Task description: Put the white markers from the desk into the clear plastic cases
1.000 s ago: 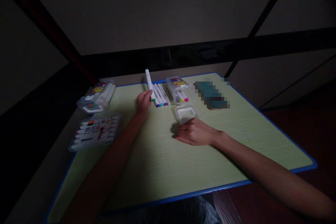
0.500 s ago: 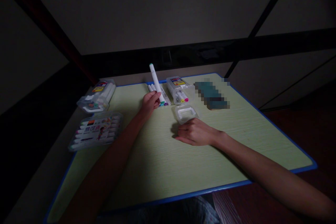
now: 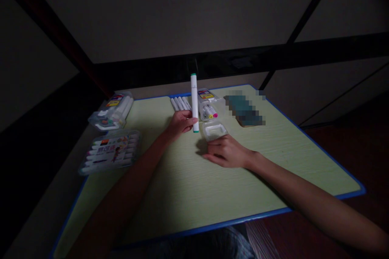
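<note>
From my remote seat I saw the left hand [image 3: 179, 124] closed on a white marker [image 3: 195, 96] with green ends, pinched near its lower end between thumb and fingers. The marker stood almost upright over the table [image 3: 182, 194], and in my view it covered the edge of a clear case [image 3: 206, 95], from which yellow and pink marker ends [image 3: 212, 115] showed. Just behind this hand lay a row of white markers [image 3: 178, 103], whose near ends the hand hid from me. The right hand [image 3: 226, 151] was half curled beside a small clear tray [image 3: 215, 130] and covered its near edge; I could not tell if it held anything. A teal object [image 3: 243, 107] on the right was pixelated, so I could not identify it. The contents of the clear pack [image 3: 111, 151] on the left were partly covered by its label, and both forearms were cut off
</note>
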Demonstrator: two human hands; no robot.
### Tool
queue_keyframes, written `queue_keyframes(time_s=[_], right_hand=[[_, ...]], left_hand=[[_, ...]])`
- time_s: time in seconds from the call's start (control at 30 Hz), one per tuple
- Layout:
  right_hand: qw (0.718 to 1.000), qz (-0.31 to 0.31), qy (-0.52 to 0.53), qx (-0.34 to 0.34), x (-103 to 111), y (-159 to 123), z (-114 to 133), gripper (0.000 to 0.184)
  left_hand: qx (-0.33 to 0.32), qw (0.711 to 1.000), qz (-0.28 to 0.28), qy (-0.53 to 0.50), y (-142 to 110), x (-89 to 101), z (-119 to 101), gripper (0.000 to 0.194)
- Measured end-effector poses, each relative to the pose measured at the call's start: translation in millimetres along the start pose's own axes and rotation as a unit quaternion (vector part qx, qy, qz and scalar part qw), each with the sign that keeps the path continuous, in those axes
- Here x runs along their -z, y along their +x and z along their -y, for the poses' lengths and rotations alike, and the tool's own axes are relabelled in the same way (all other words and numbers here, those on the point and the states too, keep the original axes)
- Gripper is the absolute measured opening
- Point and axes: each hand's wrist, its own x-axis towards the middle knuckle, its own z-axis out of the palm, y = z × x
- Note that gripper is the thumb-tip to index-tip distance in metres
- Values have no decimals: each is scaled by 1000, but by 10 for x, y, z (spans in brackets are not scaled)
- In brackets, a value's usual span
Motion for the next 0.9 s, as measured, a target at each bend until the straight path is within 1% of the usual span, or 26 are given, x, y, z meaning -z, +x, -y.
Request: queue_keyframes(time_s=[0.07, 0.17, 0.23, 0.3, 0.4, 0.5, 0.63, 0.7, 0.9], right_hand=[[995, -50, 65, -51, 4, 8, 4, 36], [967, -129, 159, -150, 28, 34, 8, 38], [942, -158, 208, -211, 51, 53, 10, 40], [915, -172, 259, -256, 69, 70, 9, 42], [859, -191, 365, -303, 81, 94, 2, 38], [795, -225, 461, -323, 84, 120, -17, 35], [732, -278, 527, -329, 92, 143, -46, 34], [713, -290, 544, -333, 97, 148, -49, 34], [690, -288, 573, -335, 103, 165, -23, 36]], left_hand=[[6, 1000, 23, 5, -17, 2, 1, 26], [15, 998, 64, 7, -34, 3, 11, 26], [22, 996, 85, 9, -44, -6, 16, 27], [29, 994, 101, 10, -55, -24, 14, 27], [34, 992, 125, 5, -75, -65, -3, 27], [34, 988, 152, -5, -98, -110, -22, 27], [47, 981, 189, 5, -125, -168, -30, 27], [54, 978, 201, 18, -134, -194, -27, 28], [60, 969, 234, 40, -140, -233, -3, 22]])
